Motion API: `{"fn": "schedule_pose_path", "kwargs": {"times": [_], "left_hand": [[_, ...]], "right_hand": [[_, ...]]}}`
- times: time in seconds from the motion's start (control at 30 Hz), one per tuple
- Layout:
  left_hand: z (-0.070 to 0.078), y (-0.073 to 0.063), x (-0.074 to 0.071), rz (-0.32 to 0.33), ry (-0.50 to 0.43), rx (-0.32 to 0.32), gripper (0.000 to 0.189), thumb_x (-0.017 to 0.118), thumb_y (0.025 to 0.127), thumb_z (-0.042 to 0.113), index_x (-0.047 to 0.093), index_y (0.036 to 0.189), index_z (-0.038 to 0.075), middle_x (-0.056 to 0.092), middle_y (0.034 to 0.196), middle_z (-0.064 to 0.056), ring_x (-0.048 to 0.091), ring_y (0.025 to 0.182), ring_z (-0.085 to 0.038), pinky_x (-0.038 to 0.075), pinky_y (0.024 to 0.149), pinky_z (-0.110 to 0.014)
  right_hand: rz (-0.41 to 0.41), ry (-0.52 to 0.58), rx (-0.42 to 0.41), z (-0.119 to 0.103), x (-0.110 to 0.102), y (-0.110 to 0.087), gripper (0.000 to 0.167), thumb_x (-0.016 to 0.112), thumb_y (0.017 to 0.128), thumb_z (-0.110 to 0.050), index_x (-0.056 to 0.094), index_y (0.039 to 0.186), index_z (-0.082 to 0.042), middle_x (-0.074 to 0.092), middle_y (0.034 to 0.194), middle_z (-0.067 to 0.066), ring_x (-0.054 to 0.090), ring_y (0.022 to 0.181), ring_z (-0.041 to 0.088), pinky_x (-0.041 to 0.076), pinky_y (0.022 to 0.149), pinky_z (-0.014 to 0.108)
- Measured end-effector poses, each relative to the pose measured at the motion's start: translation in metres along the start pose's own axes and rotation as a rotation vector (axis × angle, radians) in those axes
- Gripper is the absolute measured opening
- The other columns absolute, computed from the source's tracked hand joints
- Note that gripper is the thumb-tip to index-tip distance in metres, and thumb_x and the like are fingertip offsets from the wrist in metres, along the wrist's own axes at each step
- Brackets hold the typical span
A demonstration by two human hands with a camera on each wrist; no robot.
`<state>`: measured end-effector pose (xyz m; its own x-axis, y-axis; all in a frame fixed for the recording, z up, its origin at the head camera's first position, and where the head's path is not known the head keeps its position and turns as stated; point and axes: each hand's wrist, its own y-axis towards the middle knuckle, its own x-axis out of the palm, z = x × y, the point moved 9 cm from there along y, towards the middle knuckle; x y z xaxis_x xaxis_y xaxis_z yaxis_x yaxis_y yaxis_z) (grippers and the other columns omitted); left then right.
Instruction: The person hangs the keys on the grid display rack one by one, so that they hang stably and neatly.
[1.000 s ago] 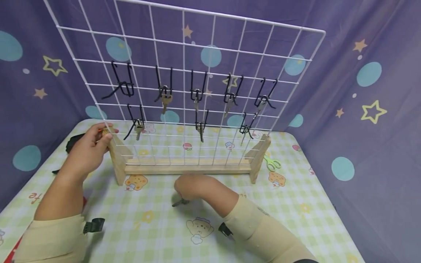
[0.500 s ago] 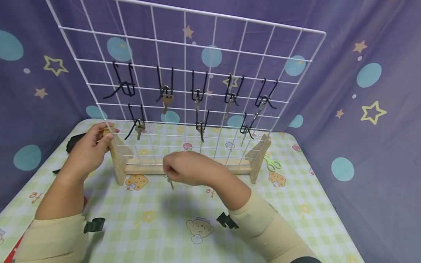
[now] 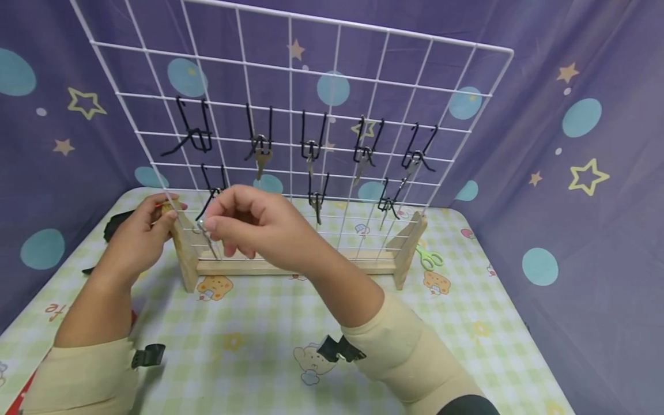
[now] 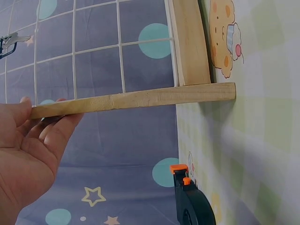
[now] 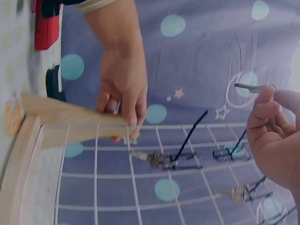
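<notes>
My left hand grips the upper end of the wooden side upright of a grid rack, thumb on one face and fingers on the other. Between thumb and forefinger my right hand pinches a small metal key, which points away from the fingertips. The hand is in front of the white wire grid, close to the lower left black hook. That hook's key shows in the right wrist view. Several other black hooks carry keys, such as the brass-coloured key. The upper left hook stands above my right hand.
Green scissors lie beyond the right upright. A black tool with orange parts is on the left, past my left hand. The checked tablecloth covers the table; a purple curtain hangs around it.
My right hand has lifted the key from the tablecloth and carried it up and left, toward the grid's left side. My left hand has stayed on the upright.
</notes>
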<state>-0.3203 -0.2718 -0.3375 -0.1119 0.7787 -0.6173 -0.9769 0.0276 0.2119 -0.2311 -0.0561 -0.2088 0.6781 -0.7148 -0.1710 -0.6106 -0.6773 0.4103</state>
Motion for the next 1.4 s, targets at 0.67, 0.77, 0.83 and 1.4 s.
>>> {"fn": "schedule_pose_path", "kwargs": {"times": [0.67,0.77,0.83,1.4], "left_hand": [[-0.001,0.001,-0.002,-0.011,0.004,-0.038,0.055,0.032,0.107,0.038,0.026,0.153,0.01,0.051,0.134,-0.02,0.051,0.106,0.001,0.056,0.094,-0.021],[-0.001,0.001,-0.001,-0.012,0.019,-0.037,0.056,0.032,0.106,0.041,0.026,0.153,0.01,0.051,0.135,-0.021,0.051,0.106,0.001,0.053,0.1,-0.044],[-0.001,0.001,-0.001,-0.01,0.027,-0.041,0.058,0.031,0.106,0.043,0.026,0.153,0.01,0.051,0.136,-0.02,0.05,0.104,0.004,0.052,0.1,-0.046],[0.0,0.001,0.002,-0.032,0.014,-0.006,0.055,0.028,0.106,0.042,0.027,0.151,0.011,0.046,0.147,-0.015,0.047,0.13,-0.033,0.052,0.101,-0.039]], "right_hand": [[0.256,0.217,-0.098,-0.018,-0.002,0.046,0.009,0.054,0.099,0.0,0.056,0.103,0.008,0.057,0.084,0.011,0.056,0.063,0.016,0.046,0.048,0.023],[0.29,0.208,-0.064,-0.019,-0.003,0.049,0.01,0.054,0.099,-0.001,0.056,0.104,0.008,0.058,0.084,0.009,0.057,0.063,0.014,0.046,0.048,0.022],[0.31,0.183,-0.035,-0.018,-0.005,0.049,0.01,0.055,0.099,-0.002,0.057,0.104,0.007,0.059,0.084,0.01,0.057,0.063,0.014,0.047,0.048,0.021],[0.37,-0.049,0.079,0.017,-0.033,0.07,0.013,0.056,0.101,-0.014,0.058,0.107,-0.003,0.065,0.088,0.006,0.06,0.059,0.018,0.049,0.041,0.031]]}}
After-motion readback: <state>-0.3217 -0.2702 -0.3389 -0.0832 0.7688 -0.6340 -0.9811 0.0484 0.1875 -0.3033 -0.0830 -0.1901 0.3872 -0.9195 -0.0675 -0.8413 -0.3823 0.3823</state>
